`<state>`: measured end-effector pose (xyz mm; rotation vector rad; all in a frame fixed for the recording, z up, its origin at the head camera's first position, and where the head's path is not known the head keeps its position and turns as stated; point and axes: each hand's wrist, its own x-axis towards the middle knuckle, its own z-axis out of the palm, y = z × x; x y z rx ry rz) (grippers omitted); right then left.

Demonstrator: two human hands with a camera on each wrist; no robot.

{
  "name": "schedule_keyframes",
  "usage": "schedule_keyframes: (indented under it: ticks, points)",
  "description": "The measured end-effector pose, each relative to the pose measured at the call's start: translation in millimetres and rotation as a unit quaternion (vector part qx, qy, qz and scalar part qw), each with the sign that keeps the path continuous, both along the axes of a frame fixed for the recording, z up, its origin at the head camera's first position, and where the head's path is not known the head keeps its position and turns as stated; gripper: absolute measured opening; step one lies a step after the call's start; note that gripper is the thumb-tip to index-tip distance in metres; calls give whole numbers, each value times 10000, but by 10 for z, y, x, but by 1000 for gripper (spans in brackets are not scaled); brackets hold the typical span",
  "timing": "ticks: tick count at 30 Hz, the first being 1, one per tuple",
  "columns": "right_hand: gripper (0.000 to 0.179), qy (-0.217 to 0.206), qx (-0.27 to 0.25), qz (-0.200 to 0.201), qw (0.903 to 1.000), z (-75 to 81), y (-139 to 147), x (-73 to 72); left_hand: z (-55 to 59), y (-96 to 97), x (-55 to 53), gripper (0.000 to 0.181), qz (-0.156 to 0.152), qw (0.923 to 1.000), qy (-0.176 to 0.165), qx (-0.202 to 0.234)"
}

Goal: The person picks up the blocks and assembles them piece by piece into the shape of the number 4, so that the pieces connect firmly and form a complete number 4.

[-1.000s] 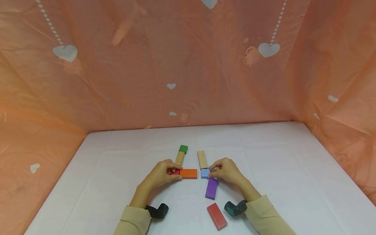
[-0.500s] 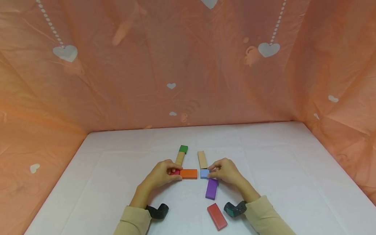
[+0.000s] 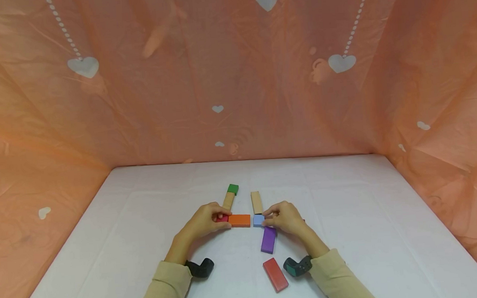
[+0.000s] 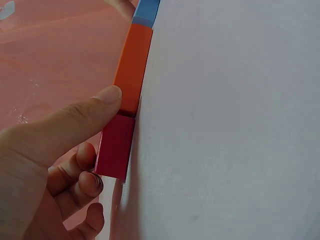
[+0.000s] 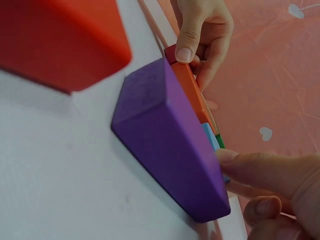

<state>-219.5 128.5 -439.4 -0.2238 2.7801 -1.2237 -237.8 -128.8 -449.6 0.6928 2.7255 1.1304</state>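
My left hand [image 3: 205,220] pinches the left end of the orange block [image 3: 239,221] between thumb and fingers, right where it meets the crimson block [image 4: 116,147]. Across from it, my right hand [image 3: 285,217] holds the small light blue block [image 3: 258,220] with thumb and index finger. Only a narrow gap shows between the light blue and orange blocks in the head view. Just below the light blue block lies a purple block [image 3: 268,240], which looms large in the right wrist view and covers part of the row.
Behind the crimson block a plain wooden block [image 3: 228,199] runs back to a green block [image 3: 233,189]. Another wooden block [image 3: 256,202] stretches back from the light blue one. A red block [image 3: 275,274] lies nearer on the white table [image 3: 350,196], and an orange curtain [image 3: 235,98] surrounds it.
My right hand has slid the light blue block a little to the left, narrowing its gap to the orange block. The left hand stays almost where it was.
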Motion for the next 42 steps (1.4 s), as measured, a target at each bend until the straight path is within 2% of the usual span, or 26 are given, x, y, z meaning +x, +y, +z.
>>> schedule_keyframes:
  ticks: [21, 42]
  points:
    - [22, 126, 34, 6, 9999, -1, -25, 16, -2, 1, -3, 27, -38, 10000, 13, -31]
    - [22, -10, 39, 0, 10000, 12, -53, 51, 11, -2, 3, 27, -9, 10000, -39, -49]
